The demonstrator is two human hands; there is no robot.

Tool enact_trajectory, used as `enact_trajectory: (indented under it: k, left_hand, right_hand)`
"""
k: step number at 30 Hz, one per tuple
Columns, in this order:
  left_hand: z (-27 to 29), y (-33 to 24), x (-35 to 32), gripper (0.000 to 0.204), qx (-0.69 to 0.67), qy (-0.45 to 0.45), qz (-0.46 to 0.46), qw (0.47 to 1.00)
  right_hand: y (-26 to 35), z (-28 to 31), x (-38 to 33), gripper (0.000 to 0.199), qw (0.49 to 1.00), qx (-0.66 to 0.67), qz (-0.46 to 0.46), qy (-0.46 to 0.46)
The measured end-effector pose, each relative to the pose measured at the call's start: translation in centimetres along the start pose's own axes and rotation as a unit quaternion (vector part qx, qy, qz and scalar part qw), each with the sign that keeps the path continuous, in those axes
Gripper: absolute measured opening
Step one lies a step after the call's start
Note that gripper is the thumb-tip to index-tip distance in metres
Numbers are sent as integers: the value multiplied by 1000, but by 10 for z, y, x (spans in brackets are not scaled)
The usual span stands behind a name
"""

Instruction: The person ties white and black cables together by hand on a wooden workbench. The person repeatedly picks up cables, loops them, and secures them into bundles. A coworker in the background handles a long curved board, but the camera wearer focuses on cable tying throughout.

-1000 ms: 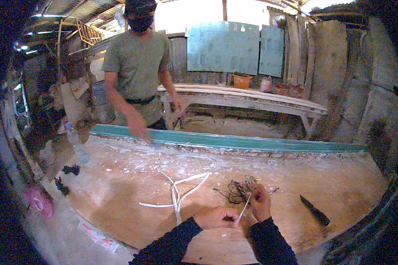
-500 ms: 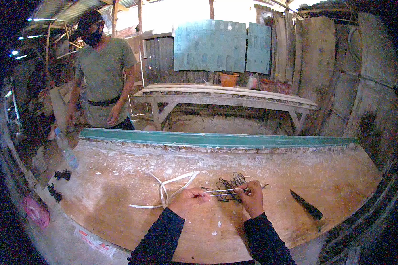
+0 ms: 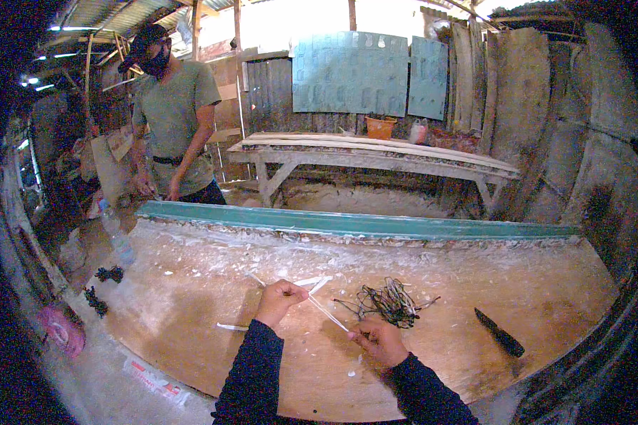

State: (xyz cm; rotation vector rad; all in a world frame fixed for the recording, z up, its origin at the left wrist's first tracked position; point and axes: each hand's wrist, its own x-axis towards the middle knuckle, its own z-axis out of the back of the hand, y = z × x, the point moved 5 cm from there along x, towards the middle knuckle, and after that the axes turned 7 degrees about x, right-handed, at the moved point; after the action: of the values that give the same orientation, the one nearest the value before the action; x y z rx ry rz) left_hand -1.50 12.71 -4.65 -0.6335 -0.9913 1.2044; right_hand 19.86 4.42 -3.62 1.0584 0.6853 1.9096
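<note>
1. While both dark-sleeved forearms rose from the lower edge, the left hand [image 3: 279, 300] was lifted over the wide, pale, dusty wooden work board [image 3: 191, 312], its fingers curled shut in a pinch on the upper end of a thin white strip [image 3: 325, 313].
2. The right hand [image 3: 380, 340] sat lower and nearer the body, knuckles up, its fingers closed on the strip's lower end, so the strip ran taut and slanted between the two hands, just above the board.
3. Loose white strips [image 3: 312, 283] lay on the board under and beside the left hand, and another short one [image 3: 231, 327] lay to its left.
4. Just beyond the right hand lay a tangled bundle of dark thin fibres [image 3: 390, 303], near but apart from the fingers.
5. Further right, well apart from both hands, a dark knife [image 3: 499, 333] rested flat on the board.
6. At the board's far edge ran a long teal-painted plank [image 3: 361, 223].
7. By the far left corner stood a clear plastic bottle [image 3: 119, 237], with small dark clumps [image 3: 108, 273] on the floor nearby.
8. Beyond the plank a person in an olive T-shirt [image 3: 174, 113] stood at the left, arms hanging down.
9. Behind stood a long rough wooden bench [image 3: 376, 152] bearing an orange tub [image 3: 381, 127].
</note>
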Motion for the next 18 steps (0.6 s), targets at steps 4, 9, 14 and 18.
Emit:
enact_trajectory:
  k: [4, 9, 14, 18]
  left_hand:
    - [-2, 6, 3, 15, -1, -23, -5, 1000]
    - [-2, 8, 4, 18, -25, 60, 1, 998]
    - [12, 3, -2, 24, 75, 44, -71, 994]
    - [27, 5, -6, 30, 287, -1, -73, 955]
  right_hand:
    - [5, -11, -4, 17, 1000, 15, -15, 11]
    - [4, -2, -2, 12, 998, -52, 16, -9]
    - [-4, 38, 2, 11, 982, -127, 33, -137]
    - [-19, 69, 2, 11, 951, -207, -8, -229]
